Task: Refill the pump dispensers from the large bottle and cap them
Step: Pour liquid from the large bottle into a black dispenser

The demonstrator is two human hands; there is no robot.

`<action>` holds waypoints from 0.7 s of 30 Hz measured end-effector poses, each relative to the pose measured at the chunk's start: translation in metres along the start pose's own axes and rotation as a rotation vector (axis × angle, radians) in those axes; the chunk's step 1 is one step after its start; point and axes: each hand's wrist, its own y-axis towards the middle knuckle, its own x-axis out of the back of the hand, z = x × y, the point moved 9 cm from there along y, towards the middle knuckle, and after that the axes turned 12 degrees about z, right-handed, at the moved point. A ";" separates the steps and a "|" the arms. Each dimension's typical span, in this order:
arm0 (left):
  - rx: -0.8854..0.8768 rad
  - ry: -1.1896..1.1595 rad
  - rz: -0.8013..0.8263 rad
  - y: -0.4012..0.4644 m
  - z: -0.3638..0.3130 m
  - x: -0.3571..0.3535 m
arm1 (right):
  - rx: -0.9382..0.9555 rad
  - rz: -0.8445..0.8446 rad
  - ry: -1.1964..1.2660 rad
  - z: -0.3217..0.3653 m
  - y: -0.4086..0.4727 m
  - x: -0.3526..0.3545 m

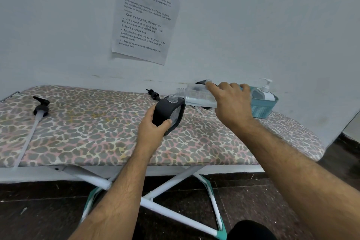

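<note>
Currently left hand [153,128] grips black dispenser [168,116], right hand [231,101] grasps tilted large bottle [198,97]; spill risk if spout misaligns with narrow neck.

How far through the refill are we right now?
Done: one white pump bottle stands capped in the teal basket. In hand: the left hand grips the open black dispenser, while the right hand tips the large clear bottle toward its neck. Left: cap it with a loose pump; one and another lie on the board.
</note>
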 end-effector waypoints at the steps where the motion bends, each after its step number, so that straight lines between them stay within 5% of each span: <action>1: 0.000 0.003 0.003 0.000 0.000 0.000 | -0.001 0.000 -0.001 0.000 0.000 0.000; 21: 0.009 -0.028 -0.074 0.001 0.003 0.007 | 0.002 0.012 0.002 0.001 -0.001 0.002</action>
